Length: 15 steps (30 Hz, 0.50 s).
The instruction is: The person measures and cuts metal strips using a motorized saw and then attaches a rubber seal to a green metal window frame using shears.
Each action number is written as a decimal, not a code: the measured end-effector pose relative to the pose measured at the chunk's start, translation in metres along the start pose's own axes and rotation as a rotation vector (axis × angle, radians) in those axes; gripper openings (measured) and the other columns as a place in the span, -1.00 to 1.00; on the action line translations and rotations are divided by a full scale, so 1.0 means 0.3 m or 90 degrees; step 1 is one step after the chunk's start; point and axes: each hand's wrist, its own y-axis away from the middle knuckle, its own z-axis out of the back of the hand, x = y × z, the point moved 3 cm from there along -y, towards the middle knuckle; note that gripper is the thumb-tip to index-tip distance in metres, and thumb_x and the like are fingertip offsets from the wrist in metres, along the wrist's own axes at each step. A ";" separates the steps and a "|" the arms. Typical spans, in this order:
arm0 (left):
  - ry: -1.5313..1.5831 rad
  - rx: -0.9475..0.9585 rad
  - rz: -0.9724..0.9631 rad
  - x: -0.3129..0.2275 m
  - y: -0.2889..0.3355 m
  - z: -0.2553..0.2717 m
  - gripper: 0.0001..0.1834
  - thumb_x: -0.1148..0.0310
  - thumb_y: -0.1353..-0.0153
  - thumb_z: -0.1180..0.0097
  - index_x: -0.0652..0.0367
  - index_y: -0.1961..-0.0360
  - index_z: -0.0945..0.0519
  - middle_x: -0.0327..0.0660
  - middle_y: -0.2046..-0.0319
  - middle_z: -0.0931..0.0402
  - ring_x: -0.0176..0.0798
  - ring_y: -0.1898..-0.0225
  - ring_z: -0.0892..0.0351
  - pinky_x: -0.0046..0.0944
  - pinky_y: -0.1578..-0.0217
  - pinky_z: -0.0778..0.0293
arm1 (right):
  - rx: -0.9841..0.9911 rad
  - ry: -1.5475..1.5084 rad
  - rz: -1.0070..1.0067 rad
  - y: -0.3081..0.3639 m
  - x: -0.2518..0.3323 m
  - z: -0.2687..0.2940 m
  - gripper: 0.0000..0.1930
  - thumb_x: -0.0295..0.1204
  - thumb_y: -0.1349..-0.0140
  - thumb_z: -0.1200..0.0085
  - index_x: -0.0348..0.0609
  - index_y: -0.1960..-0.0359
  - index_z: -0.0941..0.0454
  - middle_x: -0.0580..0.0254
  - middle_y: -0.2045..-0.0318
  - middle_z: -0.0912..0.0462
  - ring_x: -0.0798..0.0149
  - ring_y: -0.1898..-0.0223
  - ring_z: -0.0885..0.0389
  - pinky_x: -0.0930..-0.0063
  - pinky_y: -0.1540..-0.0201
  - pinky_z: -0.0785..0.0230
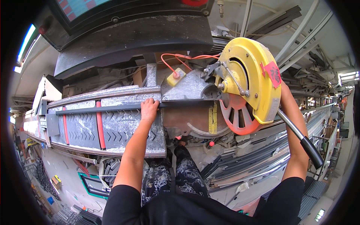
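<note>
Lying under the left grip, the grey bar extends leftward.

Big black machine housing looming over the upper left of my view, with a bluish screen at the very top edge. Lower right I've got long grey profiles piled up. Lower left there's a green-edged frame, plus a little blue thing I can't make out. Bright light way over at far right.
</note>
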 end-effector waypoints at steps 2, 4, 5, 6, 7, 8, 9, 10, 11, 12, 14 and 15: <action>-0.004 -0.007 0.003 0.009 0.007 -0.011 -0.77 0.29 0.01 -0.28 -0.03 0.29 -0.56 -0.24 0.29 -0.46 -0.10 0.07 -0.46 -0.02 0.10 -0.32 | 0.012 0.003 -0.004 -0.001 0.009 -0.025 -0.60 -0.33 -0.31 -0.13 -0.28 -0.12 -0.52 0.22 -0.01 -0.64 0.37 0.03 -0.59 0.49 -0.06 -0.43; -0.007 -0.004 0.006 0.014 0.012 -0.005 -0.77 0.29 0.02 -0.28 -0.03 0.29 -0.56 -0.24 0.29 -0.46 -0.11 0.08 -0.46 -0.02 0.11 -0.32 | 0.020 0.004 -0.010 -0.004 0.017 -0.049 -0.60 -0.33 -0.31 -0.13 -0.28 -0.12 -0.52 0.22 -0.01 -0.64 0.37 0.03 -0.58 0.48 -0.06 -0.42; -0.011 -0.002 0.007 0.018 0.017 -0.002 -0.77 0.29 0.02 -0.28 -0.03 0.29 -0.56 -0.25 0.29 -0.46 -0.11 0.08 -0.46 -0.02 0.11 -0.32 | 0.024 0.004 -0.015 -0.004 0.021 -0.061 -0.60 -0.33 -0.31 -0.13 -0.28 -0.12 -0.52 0.22 -0.01 -0.63 0.37 0.02 -0.58 0.48 -0.07 -0.42; -0.002 -0.011 -0.001 0.010 0.018 0.009 -0.76 0.28 0.04 -0.29 -0.03 0.30 -0.55 -0.25 0.30 -0.45 -0.12 0.10 -0.47 -0.03 0.12 -0.32 | 0.025 0.008 -0.018 0.003 0.028 -0.065 -0.60 -0.32 -0.31 -0.13 -0.28 -0.12 -0.52 0.22 -0.01 -0.63 0.37 0.02 -0.58 0.48 -0.07 -0.42; -0.001 -0.012 0.000 0.014 0.019 0.011 -0.76 0.28 0.04 -0.29 -0.03 0.30 -0.55 -0.25 0.30 -0.45 -0.12 0.10 -0.47 -0.03 0.12 -0.32 | 0.026 0.008 -0.021 0.005 0.034 -0.074 -0.60 -0.32 -0.31 -0.13 -0.28 -0.12 -0.52 0.22 -0.02 -0.63 0.37 0.02 -0.58 0.48 -0.07 -0.42; 0.002 -0.019 -0.001 0.023 0.022 0.015 -0.76 0.29 0.04 -0.29 -0.03 0.31 -0.55 -0.25 0.31 -0.45 -0.12 0.10 -0.47 -0.03 0.13 -0.32 | 0.028 0.008 -0.023 0.006 0.038 -0.087 -0.60 -0.32 -0.31 -0.13 -0.28 -0.12 -0.52 0.21 -0.02 -0.63 0.36 0.01 -0.58 0.48 -0.07 -0.42; 0.005 -0.026 0.000 0.030 0.031 0.021 -0.76 0.30 0.04 -0.29 -0.03 0.31 -0.55 -0.25 0.31 -0.45 -0.12 0.10 -0.47 -0.03 0.13 -0.33 | 0.030 0.010 -0.023 0.009 0.047 -0.098 -0.60 -0.32 -0.32 -0.12 -0.28 -0.12 -0.52 0.21 -0.02 -0.63 0.36 0.01 -0.58 0.47 -0.08 -0.42; 0.003 -0.026 0.004 0.044 0.039 0.023 -0.76 0.30 0.04 -0.29 -0.03 0.31 -0.55 -0.25 0.31 -0.45 -0.12 0.10 -0.47 -0.03 0.13 -0.33 | 0.034 0.010 -0.022 0.008 0.054 -0.114 -0.60 -0.32 -0.32 -0.12 -0.28 -0.12 -0.52 0.21 -0.02 -0.63 0.36 0.01 -0.58 0.47 -0.08 -0.42; 0.002 -0.026 0.005 0.061 0.049 0.022 -0.77 0.30 0.04 -0.29 -0.03 0.31 -0.55 -0.24 0.31 -0.45 -0.12 0.10 -0.47 -0.03 0.13 -0.33 | 0.036 0.011 -0.022 0.011 0.061 -0.129 -0.60 -0.32 -0.32 -0.12 -0.28 -0.12 -0.52 0.21 -0.03 -0.63 0.36 0.01 -0.58 0.47 -0.08 -0.42; 0.014 -0.034 -0.008 0.046 0.023 0.015 -0.77 0.31 0.04 -0.28 -0.03 0.31 -0.55 -0.24 0.31 -0.45 -0.12 0.10 -0.48 -0.02 0.13 -0.33 | 0.019 0.025 -0.021 0.043 0.081 -0.096 -0.60 -0.32 -0.32 -0.12 -0.28 -0.12 -0.52 0.21 -0.03 -0.63 0.36 0.00 -0.58 0.47 -0.09 -0.41; 0.030 -0.037 -0.019 0.012 0.004 0.001 -0.77 0.31 0.04 -0.28 -0.03 0.31 -0.54 -0.24 0.31 -0.45 -0.12 0.11 -0.48 -0.02 0.13 -0.33 | -0.027 0.080 -0.002 0.141 0.156 -0.034 -0.60 -0.32 -0.32 -0.12 -0.28 -0.13 -0.52 0.21 -0.03 -0.63 0.36 0.00 -0.58 0.47 -0.09 -0.41; 0.040 -0.033 -0.025 -0.020 -0.009 -0.015 -0.78 0.30 0.03 -0.27 -0.03 0.32 -0.54 -0.24 0.31 -0.45 -0.11 0.11 -0.48 -0.01 0.13 -0.33 | -0.075 0.148 0.030 0.231 0.203 0.021 -0.60 -0.32 -0.32 -0.12 -0.28 -0.13 -0.52 0.20 -0.03 -0.63 0.36 -0.01 -0.58 0.46 -0.09 -0.41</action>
